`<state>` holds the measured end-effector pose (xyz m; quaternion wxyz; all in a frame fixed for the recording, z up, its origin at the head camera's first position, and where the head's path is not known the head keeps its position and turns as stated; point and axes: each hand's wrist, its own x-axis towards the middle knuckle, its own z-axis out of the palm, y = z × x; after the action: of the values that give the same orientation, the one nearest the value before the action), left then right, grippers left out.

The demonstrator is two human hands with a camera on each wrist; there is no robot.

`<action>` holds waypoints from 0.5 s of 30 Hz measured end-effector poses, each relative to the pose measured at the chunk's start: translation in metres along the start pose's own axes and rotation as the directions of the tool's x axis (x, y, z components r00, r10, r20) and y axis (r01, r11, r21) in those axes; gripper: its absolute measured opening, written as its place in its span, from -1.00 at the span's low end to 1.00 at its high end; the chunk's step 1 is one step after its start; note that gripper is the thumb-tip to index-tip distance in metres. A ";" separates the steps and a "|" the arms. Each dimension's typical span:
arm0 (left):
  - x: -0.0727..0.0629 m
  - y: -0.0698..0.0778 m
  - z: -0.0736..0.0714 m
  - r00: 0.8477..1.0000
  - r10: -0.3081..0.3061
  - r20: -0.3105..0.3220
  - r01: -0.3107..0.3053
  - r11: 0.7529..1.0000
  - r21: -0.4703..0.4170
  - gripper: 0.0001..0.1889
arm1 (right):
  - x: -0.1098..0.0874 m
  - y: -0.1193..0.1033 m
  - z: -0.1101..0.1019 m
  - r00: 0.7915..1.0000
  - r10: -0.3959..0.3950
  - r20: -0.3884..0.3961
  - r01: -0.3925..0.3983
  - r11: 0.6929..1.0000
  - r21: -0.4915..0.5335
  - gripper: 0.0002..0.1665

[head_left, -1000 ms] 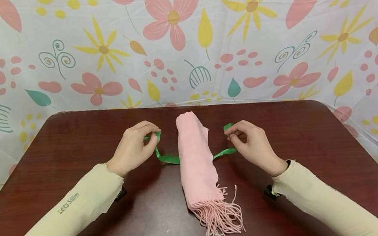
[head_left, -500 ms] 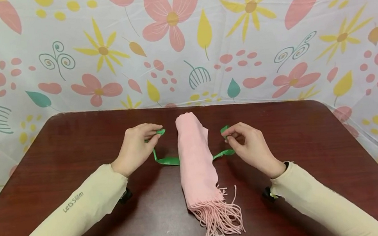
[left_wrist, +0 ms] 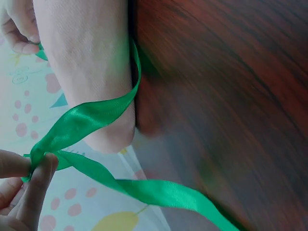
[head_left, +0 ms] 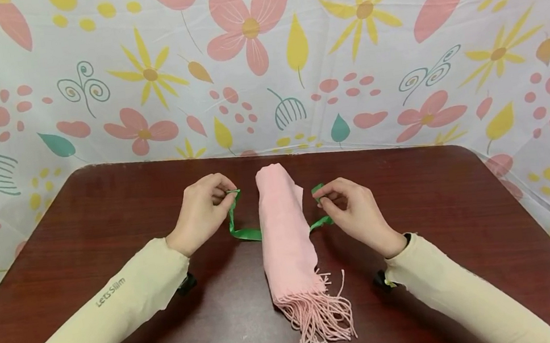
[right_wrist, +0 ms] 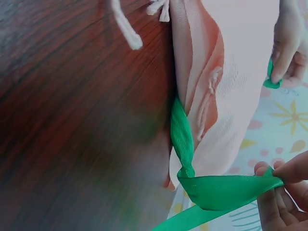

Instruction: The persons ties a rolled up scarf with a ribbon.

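Observation:
A folded pink scarf (head_left: pixel 285 227) with a fringe at its near end lies lengthwise on the table. Beneath its middle passes a green ribbon (head_left: pixel 248 234), coming out on both sides. My left hand (head_left: pixel 203 208) pinches the ribbon left of the scarf, raised above the table. In the left wrist view, one length of ribbon (left_wrist: pixel 91 118) runs from the fingers to the scarf and a loose tail hangs away. On the other side, my right hand (head_left: pixel 356 207) pinches the ribbon's other part (right_wrist: pixel 226 191) between thumb and fingers. The ribbon under the scarf is hidden.
The dark brown wooden table (head_left: pixel 120 213) has rounded far corners. Right behind it hangs a white cloth (head_left: pixel 267 104) printed with flowers and leaves. The scarf's fringe (head_left: pixel 324 317) spreads toward the table's near side.
Both hands have moved slightly inward, nearer the scarf, with the ribbon still held. The left fingers have shifted their pinch on the ribbon. The scarf has stayed in place.

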<state>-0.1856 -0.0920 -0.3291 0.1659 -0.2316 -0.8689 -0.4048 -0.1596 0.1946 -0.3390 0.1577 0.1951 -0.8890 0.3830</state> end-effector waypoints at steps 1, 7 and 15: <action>0.000 0.000 0.001 1.000 0.004 0.000 -0.004 1.000 -0.006 -0.93 | 0.000 -0.001 0.001 1.000 0.005 0.008 -0.005 1.000 0.008 -0.80; 0.002 0.003 0.005 1.000 0.018 0.013 -0.016 0.997 -0.080 -0.95 | 0.003 -0.007 0.004 0.999 0.029 0.041 -0.031 0.999 0.043 -0.77; 0.003 0.009 0.007 0.998 0.069 0.013 -0.067 0.989 -0.134 -0.91 | 0.006 -0.013 0.010 0.997 0.035 0.070 -0.040 0.996 0.083 -0.78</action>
<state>-0.1841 -0.0808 -0.3262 0.1562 -0.2752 -0.8330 -0.4539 -0.1606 0.1779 -0.3349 0.1116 0.1978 -0.8803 0.4164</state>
